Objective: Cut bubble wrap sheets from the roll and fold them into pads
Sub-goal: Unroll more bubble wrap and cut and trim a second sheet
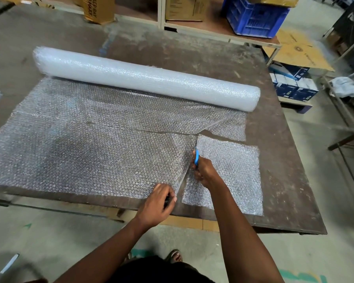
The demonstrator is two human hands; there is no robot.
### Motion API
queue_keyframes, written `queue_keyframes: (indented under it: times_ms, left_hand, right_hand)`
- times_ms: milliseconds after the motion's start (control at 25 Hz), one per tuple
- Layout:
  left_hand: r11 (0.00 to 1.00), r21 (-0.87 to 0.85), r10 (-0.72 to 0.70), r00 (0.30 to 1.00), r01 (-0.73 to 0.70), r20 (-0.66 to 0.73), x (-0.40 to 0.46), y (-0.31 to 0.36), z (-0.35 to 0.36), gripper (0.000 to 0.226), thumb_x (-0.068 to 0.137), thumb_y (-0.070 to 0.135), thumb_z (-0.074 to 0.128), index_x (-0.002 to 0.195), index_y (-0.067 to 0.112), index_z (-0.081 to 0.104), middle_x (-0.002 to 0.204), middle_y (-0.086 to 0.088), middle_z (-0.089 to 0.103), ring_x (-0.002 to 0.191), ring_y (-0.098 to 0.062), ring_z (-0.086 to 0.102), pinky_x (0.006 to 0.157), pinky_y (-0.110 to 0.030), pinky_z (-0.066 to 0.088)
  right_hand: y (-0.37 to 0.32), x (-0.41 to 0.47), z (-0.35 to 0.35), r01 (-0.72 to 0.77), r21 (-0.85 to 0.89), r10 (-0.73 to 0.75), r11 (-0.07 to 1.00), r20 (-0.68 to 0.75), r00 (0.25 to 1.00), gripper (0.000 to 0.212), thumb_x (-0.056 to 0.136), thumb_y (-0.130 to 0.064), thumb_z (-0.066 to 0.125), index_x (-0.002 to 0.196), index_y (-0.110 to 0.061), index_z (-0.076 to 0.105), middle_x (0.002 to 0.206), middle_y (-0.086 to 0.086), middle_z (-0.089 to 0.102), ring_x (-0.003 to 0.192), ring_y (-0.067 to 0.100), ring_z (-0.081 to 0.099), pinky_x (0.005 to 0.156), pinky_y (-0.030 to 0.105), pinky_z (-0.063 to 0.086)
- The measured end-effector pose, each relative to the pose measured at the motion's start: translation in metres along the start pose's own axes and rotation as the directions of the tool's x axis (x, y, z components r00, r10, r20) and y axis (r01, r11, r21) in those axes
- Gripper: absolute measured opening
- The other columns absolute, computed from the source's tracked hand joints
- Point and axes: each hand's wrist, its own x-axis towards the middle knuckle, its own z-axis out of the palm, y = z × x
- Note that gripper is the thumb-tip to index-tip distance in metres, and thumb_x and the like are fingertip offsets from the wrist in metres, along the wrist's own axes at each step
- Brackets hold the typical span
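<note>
Head view: right hand (205,172) grasps blue-handled scissors (196,155), blades aimed 12 o'clock, slicing unrolled clear bubble wrap sheet (86,152). Left hand (159,203) pinches sheet's near edge at 7 o'clock, likely tensioning cut line. Long white bubble wrap roll (147,78) at 11 o'clock; small cut square piece (231,172) at 3 o'clock. Carton lettering unreadable.

Honestly there's decent room here. The roll (145,78) lies across the far side of the table (284,180), so it walls off any reach past it. Bare table strip on the right looks passable. I've got the unrolled sheet (80,144) covering most of the near surface, and the cut piece (233,170) fills the right-front patch.
</note>
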Motion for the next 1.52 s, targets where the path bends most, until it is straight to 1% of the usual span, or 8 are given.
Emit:
queue_keyframes:
  times_ms: [360,480,640,800,1040,1240,1440,1520]
  left_hand:
    - [1.000,0.005,-0.024,1.000,0.024,0.001,-0.001,0.001,0.001,0.011,0.103,0.024,0.056,0.096,0.024,0.047,0.094,0.014,0.045,0.094,-0.008,0.046,0.078,-0.030,0.043]
    - [1.000,0.016,-0.016,1.000,0.016,0.000,-0.001,-0.001,0.003,0.012,0.101,0.026,0.060,0.097,0.026,0.048,0.095,0.014,0.046,0.095,-0.009,0.046,0.079,-0.032,0.043]
    - [0.987,0.163,-0.001,1.000,-0.004,0.030,0.000,0.000,0.006,0.020,0.098,0.042,0.063,0.104,0.025,0.053,0.102,0.012,0.051,0.098,-0.011,0.046,0.086,-0.033,0.044]
    - [0.943,0.314,0.072,0.990,-0.107,0.121,-0.001,0.007,0.006,0.040,0.099,0.052,0.059,0.133,0.031,0.055,0.132,0.013,0.056,0.120,-0.009,0.050,0.101,-0.032,0.042]
    - [0.888,0.433,0.105,0.984,-0.159,0.145,0.001,0.027,0.030,0.039,0.101,0.050,0.053,0.133,0.031,0.059,0.130,0.012,0.063,0.120,-0.014,0.056,0.102,-0.038,0.039]
    - [0.904,0.415,-0.114,0.993,0.097,0.016,0.018,0.065,0.045,0.050,0.103,0.059,0.047,0.140,0.026,0.051,0.126,0.006,0.062,0.116,-0.015,0.052,0.101,-0.039,0.040]
    - [0.689,0.663,-0.324,0.943,0.294,-0.081,0.060,0.100,0.058,0.054,0.096,0.064,0.056,0.124,0.018,0.065,0.117,-0.004,0.069,0.108,-0.023,0.062,0.096,-0.043,0.041]
    - [0.676,0.649,-0.401,0.913,0.349,-0.074,0.070,0.108,0.062,0.044,0.095,0.053,0.066,0.122,0.018,0.067,0.118,-0.006,0.068,0.109,-0.024,0.065,0.095,-0.043,0.047]
  right_hand:
    - [-0.001,-0.005,-0.002,0.011,0.045,-0.013,0.999,0.027,1.000,0.051,0.103,-0.068,0.049,0.085,-0.021,0.056,0.068,-0.002,0.053,0.044,0.008,0.027,0.040,0.022,0.018]
    - [0.008,-0.014,-0.006,0.111,-0.163,-0.127,0.980,-0.097,0.987,0.054,0.104,-0.067,0.051,0.092,-0.015,0.063,0.072,0.000,0.061,0.049,0.013,0.043,0.047,0.027,0.033]
    - [0.041,-0.029,-0.025,0.203,-0.769,-0.500,0.606,-0.170,0.849,0.057,0.101,-0.075,0.038,0.105,-0.022,0.059,0.082,-0.004,0.067,0.072,0.018,0.065,0.066,0.036,0.052]
    - [0.059,-0.037,-0.038,0.223,-0.867,-0.623,0.446,-0.122,0.773,0.061,0.099,-0.073,0.043,0.126,-0.022,0.060,0.094,0.000,0.070,0.078,0.017,0.067,0.070,0.036,0.058]
    - [0.068,-0.047,-0.050,0.217,-0.855,-0.627,0.471,-0.151,0.764,0.067,0.098,-0.075,0.040,0.130,-0.019,0.058,0.098,0.003,0.071,0.080,0.017,0.067,0.073,0.040,0.061]
    - [0.068,-0.060,-0.057,0.266,-0.793,-0.629,0.548,-0.180,0.757,0.049,0.104,-0.062,0.049,0.119,-0.016,0.059,0.086,-0.004,0.065,0.071,0.012,0.064,0.065,0.036,0.056]
    - [0.072,-0.067,-0.059,0.290,-0.746,-0.606,0.599,-0.187,0.773,0.037,0.106,-0.056,0.052,0.109,-0.019,0.055,0.085,-0.002,0.066,0.073,0.017,0.065,0.063,0.036,0.048]
    - [0.076,-0.067,-0.057,0.291,-0.718,-0.592,0.633,-0.206,0.779,0.030,0.106,-0.050,0.055,0.108,-0.020,0.055,0.087,0.000,0.067,0.076,0.020,0.066,0.067,0.038,0.051]
